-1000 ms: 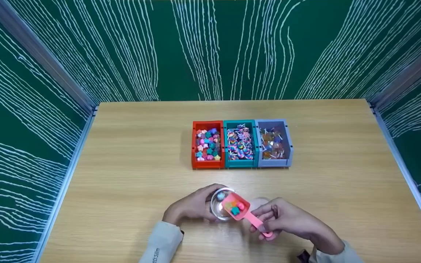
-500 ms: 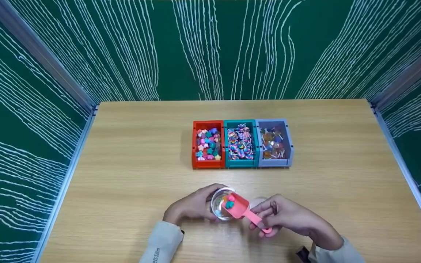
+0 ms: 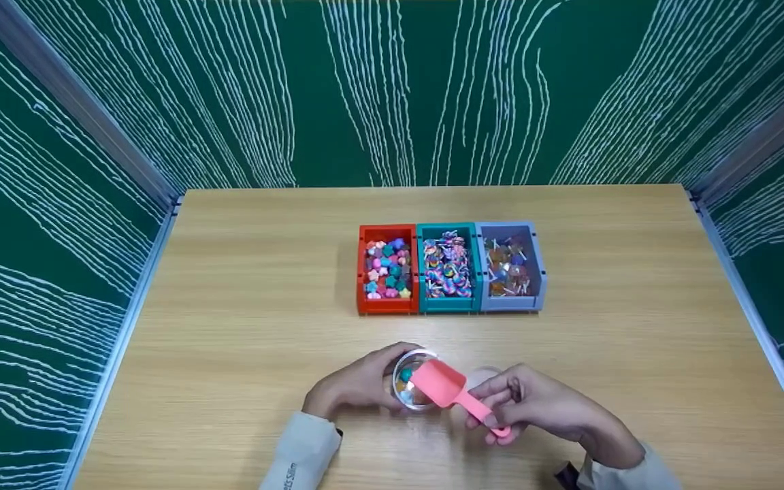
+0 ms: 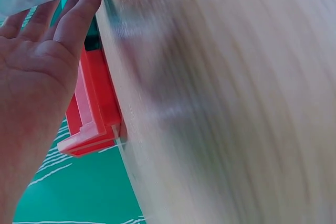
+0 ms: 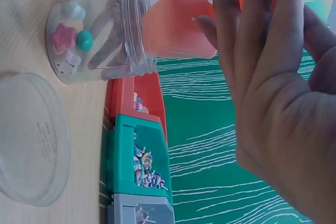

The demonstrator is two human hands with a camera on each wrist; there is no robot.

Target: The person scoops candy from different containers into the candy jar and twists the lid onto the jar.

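Observation:
My left hand [image 3: 359,382] grips a clear jar [image 5: 107,19] that stands on the table, its fingers and thumb around the sides. Inside, at the bottom, lie several small beads, among them a pink star bead [image 5: 63,37] and a round green bead [image 5: 84,41]. My right hand [image 3: 538,408] pinches the handle of a pink scoop [image 3: 438,382]. The scoop's front edge reaches into the jar mouth, tilted down, and no beads show in its bowl. A clear round lid [image 5: 37,142] lies flat on the table, partly behind my right hand in the head view.
Behind the hands stand three joined bins: a red bin [image 3: 388,306] of star and round beads, a teal bin [image 3: 449,305] of striped lollipop pieces, and a lilac bin [image 3: 511,305] of clear lollipop pieces. Green panels with white lines [image 3: 426,95] border the wooden table [image 3: 249,286].
The beads have slid out of the scoop into the jar as the right hand tilted it. The left hand and jar have stayed in place.

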